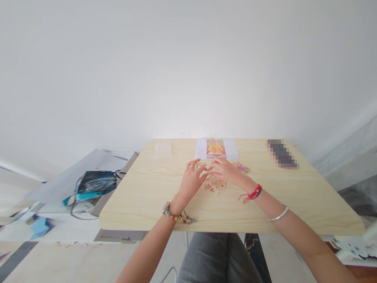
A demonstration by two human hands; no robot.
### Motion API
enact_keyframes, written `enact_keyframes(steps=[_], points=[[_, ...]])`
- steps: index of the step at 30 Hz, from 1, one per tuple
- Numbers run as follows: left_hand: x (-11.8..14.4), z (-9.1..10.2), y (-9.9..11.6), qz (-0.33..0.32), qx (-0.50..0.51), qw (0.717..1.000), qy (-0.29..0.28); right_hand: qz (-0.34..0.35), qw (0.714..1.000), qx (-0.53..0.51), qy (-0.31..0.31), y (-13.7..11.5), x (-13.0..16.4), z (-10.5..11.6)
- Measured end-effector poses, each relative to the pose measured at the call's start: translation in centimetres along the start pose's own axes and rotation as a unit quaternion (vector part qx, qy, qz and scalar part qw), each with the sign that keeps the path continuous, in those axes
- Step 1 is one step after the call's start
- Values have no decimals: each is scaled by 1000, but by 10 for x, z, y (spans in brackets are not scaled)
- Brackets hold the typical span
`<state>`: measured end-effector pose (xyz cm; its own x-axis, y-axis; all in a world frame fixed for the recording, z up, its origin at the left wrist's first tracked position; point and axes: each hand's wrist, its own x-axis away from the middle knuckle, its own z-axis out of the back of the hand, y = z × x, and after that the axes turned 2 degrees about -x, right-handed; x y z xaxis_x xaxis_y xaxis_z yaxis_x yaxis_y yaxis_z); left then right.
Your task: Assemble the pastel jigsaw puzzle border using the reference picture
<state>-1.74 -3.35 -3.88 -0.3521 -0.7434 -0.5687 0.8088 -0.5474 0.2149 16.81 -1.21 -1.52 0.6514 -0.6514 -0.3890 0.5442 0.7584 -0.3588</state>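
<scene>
My left hand (191, 182) and right hand (228, 172) face each other, fingers bent, fingertips close together; whether either grips anything I cannot tell. Knobbed jigsaw pieces (217, 186) lie loosely heaped beside them on the pale wood-grained table (141, 192). Beyond, a white sheet (232, 149) bears a yellow-orange figure. Pixelation masks the rectangular phone (281, 154).

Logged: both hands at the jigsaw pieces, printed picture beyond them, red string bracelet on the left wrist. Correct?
One slip: in the head view, the red string bracelet is on the wrist of the right hand, not the left hand. The rest stands: both hands are at the jigsaw pieces, with the printed picture beyond them.
</scene>
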Motion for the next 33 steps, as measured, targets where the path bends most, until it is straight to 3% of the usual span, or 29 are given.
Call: enact_keyframes(steps=[9, 17, 21, 27, 30, 33], points=[[0, 6, -7, 12, -18, 1000, -2, -3, 1000, -6, 9, -1, -9, -7], [-6, -1, -45, 80, -56, 995, -14, -30, 999, 6, -16, 2, -55, -34], [2, -4, -57, 85, -76, 993, -23, -28, 999, 16, -40, -3, -64, -42], [20, 6, -56, 85, -78, 993, -12, -16, 999, 11, -44, -2, -40, -26], [23, 12, -46, 77, -63, 995, -19, -45, 999, -14, -21, 4, -16, -10], [21, 12, -31, 63, -37, 997, -39, -69, 996, -25, -58, 8, 1, 1]])
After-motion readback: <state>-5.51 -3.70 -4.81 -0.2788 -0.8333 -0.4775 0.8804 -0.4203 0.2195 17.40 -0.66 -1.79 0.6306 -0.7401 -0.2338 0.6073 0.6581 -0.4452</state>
